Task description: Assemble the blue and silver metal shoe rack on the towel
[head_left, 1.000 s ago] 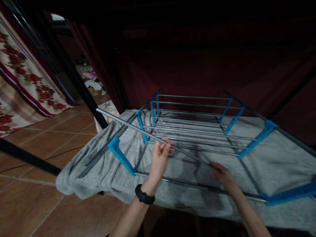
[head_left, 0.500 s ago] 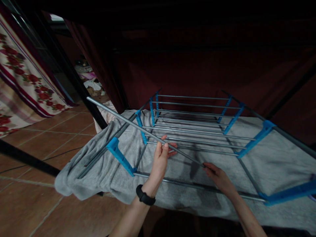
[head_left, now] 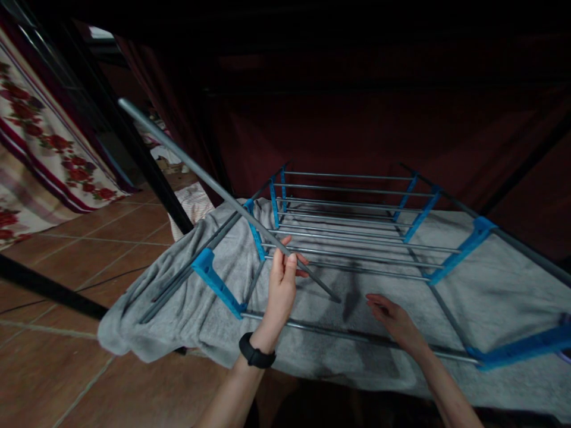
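Observation:
My left hand [head_left: 283, 282], with a black band at the wrist, is closed around a long grey metal tube [head_left: 196, 169]. The tube slants from the upper left down to a free end between my hands. My right hand [head_left: 395, 321] is apart from it, fingers loosely bent and holding nothing, over the front rail [head_left: 348, 333] of a shoe-rack-like frame. Blue plastic brackets [head_left: 218, 284] join the frame's metal rods, which lie on a grey blanket [head_left: 196, 324]. Its rows of rods are behind my hands.
Two more grey tubes [head_left: 182, 274] lie on the blanket's left side. Dark bed posts [head_left: 156, 178] stand at the left above a tiled floor [head_left: 40, 368]. A flowered cloth [head_left: 57, 142] hangs at the far left, and a dark red curtain [head_left: 339, 131] forms the back.
My right hand has let go of the tube's lower end. My left hand has shifted slightly left, and the tube is now tilted more steeply, its far end raised.

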`<state>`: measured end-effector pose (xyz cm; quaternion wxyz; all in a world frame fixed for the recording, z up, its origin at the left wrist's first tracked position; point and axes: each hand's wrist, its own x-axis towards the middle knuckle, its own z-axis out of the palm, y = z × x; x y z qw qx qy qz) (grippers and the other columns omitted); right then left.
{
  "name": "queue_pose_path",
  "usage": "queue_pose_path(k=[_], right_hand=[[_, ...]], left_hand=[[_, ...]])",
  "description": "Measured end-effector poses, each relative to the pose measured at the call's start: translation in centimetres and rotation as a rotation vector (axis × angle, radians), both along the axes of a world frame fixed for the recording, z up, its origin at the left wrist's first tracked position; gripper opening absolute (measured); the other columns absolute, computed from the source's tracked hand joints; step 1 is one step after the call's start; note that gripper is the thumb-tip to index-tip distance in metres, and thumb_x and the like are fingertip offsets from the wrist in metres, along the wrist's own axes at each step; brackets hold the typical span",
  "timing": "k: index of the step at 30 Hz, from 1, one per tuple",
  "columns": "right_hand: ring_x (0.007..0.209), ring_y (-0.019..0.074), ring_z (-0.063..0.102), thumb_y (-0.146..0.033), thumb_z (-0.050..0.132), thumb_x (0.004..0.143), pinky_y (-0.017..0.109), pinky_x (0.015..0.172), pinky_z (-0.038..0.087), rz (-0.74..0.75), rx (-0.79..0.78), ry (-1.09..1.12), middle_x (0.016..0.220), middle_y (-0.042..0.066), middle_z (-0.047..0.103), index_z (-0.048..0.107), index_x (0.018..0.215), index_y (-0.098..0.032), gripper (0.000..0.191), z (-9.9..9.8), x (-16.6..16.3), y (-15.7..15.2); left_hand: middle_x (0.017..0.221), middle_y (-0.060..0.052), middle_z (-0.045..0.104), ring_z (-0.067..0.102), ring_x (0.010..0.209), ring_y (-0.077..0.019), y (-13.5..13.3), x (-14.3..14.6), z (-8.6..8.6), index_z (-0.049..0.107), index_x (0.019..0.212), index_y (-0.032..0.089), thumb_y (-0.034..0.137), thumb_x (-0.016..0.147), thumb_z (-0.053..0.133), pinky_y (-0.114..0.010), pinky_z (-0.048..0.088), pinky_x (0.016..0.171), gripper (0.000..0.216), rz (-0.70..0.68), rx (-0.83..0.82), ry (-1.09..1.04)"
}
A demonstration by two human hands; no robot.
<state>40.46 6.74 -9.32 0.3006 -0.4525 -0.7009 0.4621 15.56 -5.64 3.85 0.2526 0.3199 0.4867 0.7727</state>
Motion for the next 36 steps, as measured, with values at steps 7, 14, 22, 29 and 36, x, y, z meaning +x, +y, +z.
queue_pose_path(k=[7,14,22,29,36], right_hand=[[0.086,0.0222,0.066,-0.042,0.063,0.073,0.037,0.085,0.052,0.002,-0.032,-0.002,0.097,0.005,0.073,0.072,0.099,-0.024,0.033,0.0,0.1,0.1],[0.093,0.0238,0.066,-0.043,0.062,0.074,0.039,0.092,0.049,-0.005,0.011,-0.016,0.099,0.005,0.073,0.072,0.100,-0.024,0.033,-0.1,0.1,0.1],[0.097,0.0252,0.066,-0.047,0.056,0.078,0.041,0.092,0.050,0.037,0.051,-0.061,0.105,0.007,0.072,0.070,0.103,-0.023,0.038,-0.8,0.2,0.3],[0.094,0.0240,0.066,-0.047,0.057,0.078,0.039,0.087,0.052,-0.001,0.008,0.002,0.101,0.006,0.072,0.069,0.103,-0.023,0.037,-0.5,0.3,0.5],[0.088,0.0225,0.067,-0.047,0.066,0.073,0.037,0.080,0.054,-0.030,-0.069,0.129,0.097,0.007,0.073,0.070,0.102,-0.022,0.038,-0.5,0.8,1.2]], left_hand=[[0.085,-0.003,0.062,0.057,0.075,-0.0169,-0.6,-0.3,1.0,0.049,0.134,0.027,0.047,0.086,0.061,-0.025,0.047,0.058,0.053,0.033,0.026,0.142],[0.083,-0.003,0.061,0.052,0.069,-0.0150,-1.2,0.1,1.7,0.051,0.135,0.027,0.041,0.090,0.058,-0.024,0.044,0.059,0.049,0.027,-0.002,0.284],[0.107,-0.007,0.064,0.061,0.094,-0.0169,-0.3,0.8,-1.2,0.037,0.144,0.023,0.032,0.098,0.041,-0.029,0.051,0.079,0.047,-0.077,-0.133,0.634],[0.116,-0.010,0.063,0.059,0.109,-0.0199,-0.5,1.5,-0.8,0.043,0.138,0.021,0.024,0.099,0.039,-0.034,0.048,0.092,0.039,-0.062,-0.136,0.913],[0.117,-0.008,0.061,0.057,0.106,-0.0204,-0.6,1.6,-0.5,0.045,0.136,0.026,0.018,0.099,0.036,-0.037,0.046,0.092,0.040,-0.079,-0.182,1.068]])
